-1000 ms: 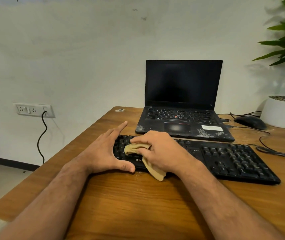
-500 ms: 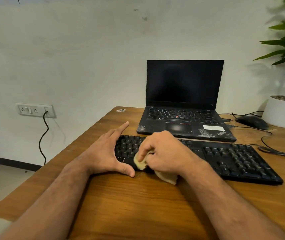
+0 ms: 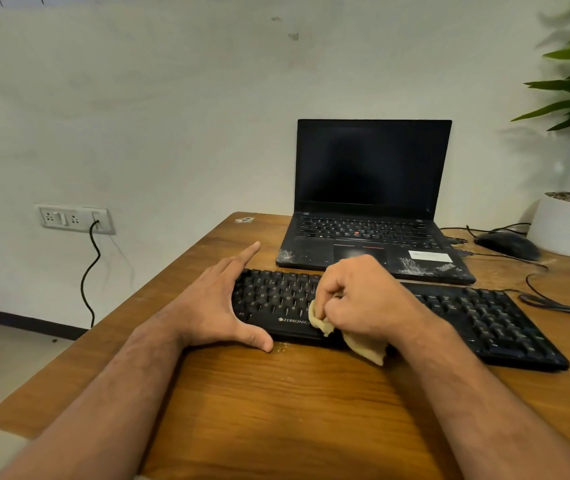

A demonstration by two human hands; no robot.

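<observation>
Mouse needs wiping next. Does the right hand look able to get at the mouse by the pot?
Probably yes: the right hand grips the cloth on the keyboard, but the way past the laptop looks open; only cables lie by the mouse.

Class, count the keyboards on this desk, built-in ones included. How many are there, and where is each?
2. A separate black keyboard lies nearest the person, with a cloth on it; the other is built into the open laptop behind it. None seems hidden.
</observation>
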